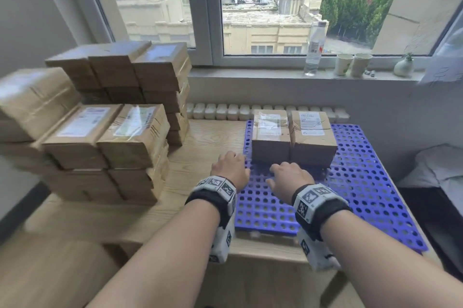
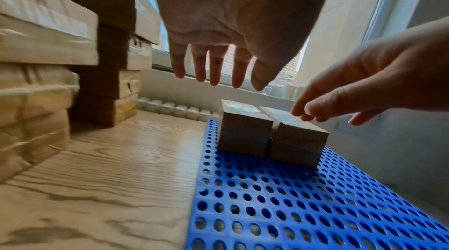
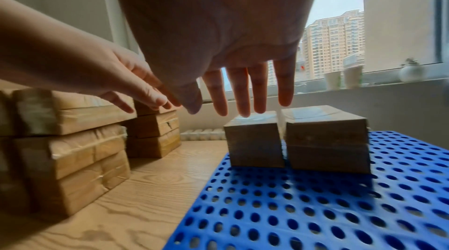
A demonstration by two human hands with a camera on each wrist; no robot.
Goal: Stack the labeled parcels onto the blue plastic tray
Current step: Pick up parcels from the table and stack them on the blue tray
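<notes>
At the left of the head view, many brown parcels (image 1: 105, 137) sit in tall piles on the table (image 1: 200, 147). They look stiff and boxy, with shiny tape that may be slippery, so I would hold one by its two long sides. The left hand (image 1: 231, 168) and right hand (image 1: 292, 177) hang over the tray (image 1: 363, 182), fingers spread, holding nothing. Two parcel stacks (image 1: 293, 137) already stand side by side at the tray's far end.

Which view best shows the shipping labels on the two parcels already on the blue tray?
The head view: it looks down on both parcels on the tray, so the label on the left parcel and on the right parcel face the camera. Both wrist views sit low, showing mostly the parcels' brown front faces, the tops only edge-on.
</notes>
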